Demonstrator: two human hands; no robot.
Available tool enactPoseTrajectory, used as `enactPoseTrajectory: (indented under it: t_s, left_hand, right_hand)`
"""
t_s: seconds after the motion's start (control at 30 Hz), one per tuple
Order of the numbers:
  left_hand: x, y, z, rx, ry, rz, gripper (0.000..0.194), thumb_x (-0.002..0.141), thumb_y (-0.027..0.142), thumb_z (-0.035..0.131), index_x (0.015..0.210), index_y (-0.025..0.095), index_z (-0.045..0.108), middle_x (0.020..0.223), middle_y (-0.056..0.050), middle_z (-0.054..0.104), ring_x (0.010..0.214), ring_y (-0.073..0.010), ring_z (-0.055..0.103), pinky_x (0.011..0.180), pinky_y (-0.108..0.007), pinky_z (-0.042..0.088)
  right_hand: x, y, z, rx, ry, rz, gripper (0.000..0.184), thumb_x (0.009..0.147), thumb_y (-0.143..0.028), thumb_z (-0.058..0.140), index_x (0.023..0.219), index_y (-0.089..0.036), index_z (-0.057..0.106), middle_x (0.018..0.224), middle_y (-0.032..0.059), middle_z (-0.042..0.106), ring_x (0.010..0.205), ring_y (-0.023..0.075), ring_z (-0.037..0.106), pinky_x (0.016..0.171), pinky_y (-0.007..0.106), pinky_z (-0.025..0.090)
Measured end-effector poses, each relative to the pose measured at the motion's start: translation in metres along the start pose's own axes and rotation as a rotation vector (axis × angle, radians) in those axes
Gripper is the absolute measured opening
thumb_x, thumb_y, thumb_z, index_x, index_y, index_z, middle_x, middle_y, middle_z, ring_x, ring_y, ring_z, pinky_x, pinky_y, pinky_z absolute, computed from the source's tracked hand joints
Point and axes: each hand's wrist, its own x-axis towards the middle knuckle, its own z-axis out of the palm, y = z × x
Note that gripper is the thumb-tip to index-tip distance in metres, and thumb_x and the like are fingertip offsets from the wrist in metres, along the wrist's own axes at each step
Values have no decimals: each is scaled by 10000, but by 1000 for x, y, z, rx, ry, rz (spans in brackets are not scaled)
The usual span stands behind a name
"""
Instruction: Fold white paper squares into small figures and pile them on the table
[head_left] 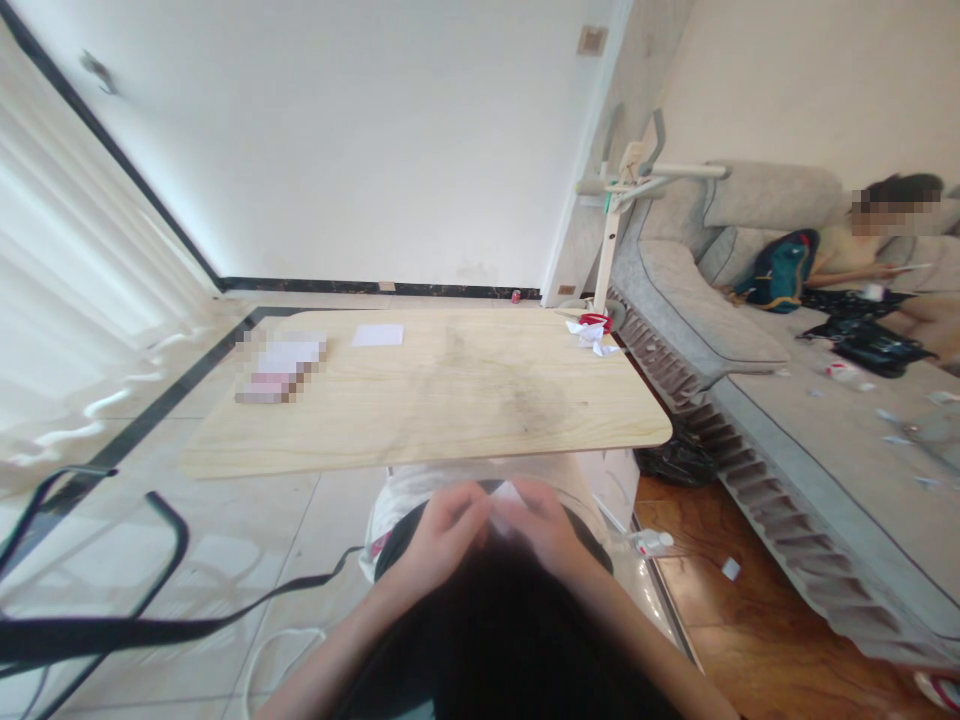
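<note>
Just past the table's near edge, above my lap, a small piece of white paper (508,494) sits between my two hands. My right hand (538,522) pinches it from the right, with the fingers curled in. My left hand (452,525) meets it from the left, its fingers bent round toward the paper's edge. Part of the paper is hidden behind the fingers, so its folds do not show clearly.
A wooden table (420,400) bears a white sheet (378,335), a blurred-out stack (281,368), folded white papers (596,338) and a red-handled tool (598,321). A sofa (757,400) with a seated person (847,250) stands right. A black strap (262,604) hangs left.
</note>
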Motion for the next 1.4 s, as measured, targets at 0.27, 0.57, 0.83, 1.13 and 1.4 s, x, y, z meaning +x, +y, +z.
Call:
enactPoseTrajectory:
  t_s: [0.27,0.57,0.83,1.13,1.4]
  left_hand:
    - [-1,-7,-5,22,47,100,394,921,318,499,553,182,529,564,14,539,574,-121,508,603,-231,397]
    - [1,-10,0,-141,91,22,459,935,322,391,541,175,573,515,2,545,525,-127,510,561,-240,399]
    - [1,-14,0,-67,65,49,374,868,309,521,519,179,553,527,8,560,545,-126,527,579,-235,408]
    - [-1,-23,-3,-125,128,82,415,876,292,521,477,176,526,489,15,522,516,-112,493,563,-230,386]
    - [2,-20,2,-149,65,15,365,864,367,538,555,175,570,509,16,543,503,-117,508,523,-224,400]
  right_hand:
    - [-1,-1,0,24,32,-20,402,848,-501,607,612,-177,630,539,-10,556,502,127,486,515,252,381]
    - [-2,13,-4,128,128,4,395,831,-416,658,525,-168,661,473,-2,580,453,114,478,477,244,338]
    - [0,11,-3,98,102,15,389,844,-421,649,552,-167,689,494,8,602,466,119,493,481,245,353]
    - [-2,8,-2,33,78,-49,362,866,-361,592,559,-176,646,520,-1,599,494,123,520,520,247,385]
    - [-3,5,-3,-102,98,-101,327,848,-256,562,531,-186,600,523,-17,571,523,124,516,558,250,393]
